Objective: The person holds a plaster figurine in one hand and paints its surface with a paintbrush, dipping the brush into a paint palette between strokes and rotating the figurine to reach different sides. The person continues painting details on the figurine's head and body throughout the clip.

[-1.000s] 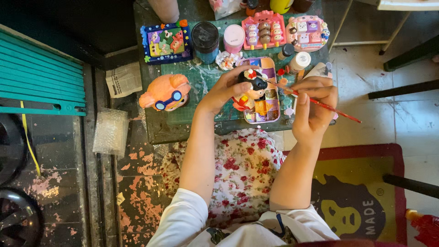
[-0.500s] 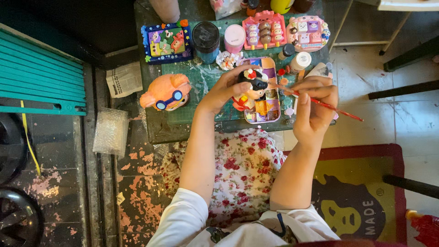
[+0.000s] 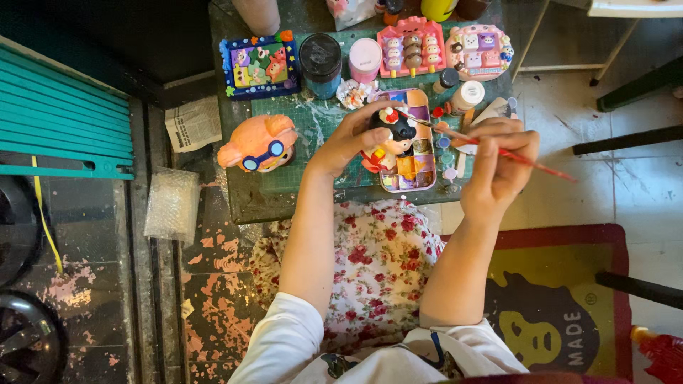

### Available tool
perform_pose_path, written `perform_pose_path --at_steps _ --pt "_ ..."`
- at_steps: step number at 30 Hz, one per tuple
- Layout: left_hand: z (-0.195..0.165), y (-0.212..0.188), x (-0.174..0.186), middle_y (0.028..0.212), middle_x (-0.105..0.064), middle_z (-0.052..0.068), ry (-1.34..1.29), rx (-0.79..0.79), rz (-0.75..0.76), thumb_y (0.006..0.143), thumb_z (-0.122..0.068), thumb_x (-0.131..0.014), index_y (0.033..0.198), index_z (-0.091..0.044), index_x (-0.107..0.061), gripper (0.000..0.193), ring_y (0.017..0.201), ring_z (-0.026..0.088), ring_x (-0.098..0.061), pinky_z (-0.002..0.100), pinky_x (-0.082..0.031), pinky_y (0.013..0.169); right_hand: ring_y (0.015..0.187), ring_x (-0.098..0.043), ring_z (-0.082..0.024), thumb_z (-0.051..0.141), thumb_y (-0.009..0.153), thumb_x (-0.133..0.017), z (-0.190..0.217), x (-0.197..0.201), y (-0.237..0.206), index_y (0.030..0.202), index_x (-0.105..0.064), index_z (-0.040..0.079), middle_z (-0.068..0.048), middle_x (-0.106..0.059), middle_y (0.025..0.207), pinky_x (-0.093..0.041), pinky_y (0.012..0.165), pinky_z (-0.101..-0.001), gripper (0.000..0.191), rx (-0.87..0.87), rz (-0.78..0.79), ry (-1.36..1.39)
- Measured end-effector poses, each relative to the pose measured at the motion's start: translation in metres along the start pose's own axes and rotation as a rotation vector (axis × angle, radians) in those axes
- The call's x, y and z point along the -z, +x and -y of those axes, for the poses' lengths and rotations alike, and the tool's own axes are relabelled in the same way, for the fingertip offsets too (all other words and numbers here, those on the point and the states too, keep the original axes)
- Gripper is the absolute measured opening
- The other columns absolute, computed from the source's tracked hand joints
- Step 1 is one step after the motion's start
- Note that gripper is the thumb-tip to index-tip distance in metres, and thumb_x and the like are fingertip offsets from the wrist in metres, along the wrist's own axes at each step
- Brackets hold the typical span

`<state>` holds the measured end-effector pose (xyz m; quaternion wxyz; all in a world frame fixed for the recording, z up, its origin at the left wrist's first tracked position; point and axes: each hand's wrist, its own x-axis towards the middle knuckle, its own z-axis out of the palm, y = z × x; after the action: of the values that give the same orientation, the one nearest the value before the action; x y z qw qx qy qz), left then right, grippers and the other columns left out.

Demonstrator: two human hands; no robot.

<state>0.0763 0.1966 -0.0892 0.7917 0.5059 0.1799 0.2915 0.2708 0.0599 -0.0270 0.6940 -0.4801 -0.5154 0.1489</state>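
The left hand (image 3: 352,139) is gripping 1 small figurine (image 3: 388,139) while the right hand (image 3: 498,167) is pinching a red paintbrush (image 3: 498,151) against its black head, above the paint palette (image 3: 420,160).

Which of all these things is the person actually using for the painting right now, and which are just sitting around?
In use:
left hand holding the small figurine
right hand holding the red paintbrush
paint palette beneath them

Lying about:
orange pig figure
blue picture frame piece
dark lidded cup
pink jar
two pink painted plaques
bubble wrap
newspaper scrap
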Motion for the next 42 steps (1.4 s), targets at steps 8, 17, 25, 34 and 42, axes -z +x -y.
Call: perform_pose_path --at_steps 8,17,25,34,42 --pt "0.008 0.001 0.005 0.135 -0.063 0.01 0.022 -0.006 -0.003 0.087 -0.045 -0.079 0.147 -0.002 -0.053 0.078 0.126 0.019 -0.059 0.035 -0.046 0.113 0.088 -0.061 -0.016 0.011 0.118 -0.05 0.002 -0.003 -0.002 0.109 -0.037 0.006 -0.015 -0.065 0.1 -0.051 0.088 -0.0288 0.017 -0.084 -0.014 0.088" --pt "0.01 -0.001 0.006 0.132 -0.064 0.011 -0.004 0.016 -0.006 0.088 -0.043 -0.079 0.148 -0.002 -0.053 0.078 0.124 0.019 -0.059 0.034 -0.046 0.111 0.098 -0.056 -0.016 0.008 0.121 -0.048 0.002 -0.007 0.0 0.111 -0.036 0.005 -0.017 -0.07 0.097 -0.044 0.097 -0.0315 0.016 -0.016 0.029 -0.042" --pt "0.002 -0.001 0.002 0.131 -0.065 0.011 -0.014 0.015 0.004 0.087 -0.044 -0.08 0.148 -0.002 -0.054 0.079 0.123 0.019 -0.06 0.034 -0.047 0.111 0.102 -0.053 -0.015 0.009 0.121 -0.048 0.001 -0.005 0.0 0.111 -0.035 0.005 -0.016 -0.072 0.095 -0.042 0.099 -0.0322 0.017 -0.021 0.025 -0.06" --pt "0.003 0.0 0.002 0.136 -0.063 0.011 -0.018 0.002 -0.008 0.087 -0.043 -0.08 0.148 -0.002 -0.053 0.078 0.126 0.019 -0.059 0.035 -0.046 0.113 0.104 -0.057 -0.016 0.01 0.117 -0.049 0.001 -0.006 -0.004 0.112 -0.036 0.003 -0.019 -0.065 0.105 -0.048 0.099 -0.0318 0.016 0.032 0.063 -0.048" --pt "0.004 -0.002 0.005 0.132 -0.064 0.01 -0.007 -0.01 0.031 0.088 -0.043 -0.079 0.149 -0.002 -0.054 0.077 0.123 0.018 -0.06 0.034 -0.047 0.111 0.106 -0.057 -0.017 0.01 0.115 -0.049 0.003 -0.008 -0.005 0.109 -0.036 0.004 -0.017 -0.065 0.109 -0.051 0.094 -0.0326 0.015 -0.028 0.06 0.013"
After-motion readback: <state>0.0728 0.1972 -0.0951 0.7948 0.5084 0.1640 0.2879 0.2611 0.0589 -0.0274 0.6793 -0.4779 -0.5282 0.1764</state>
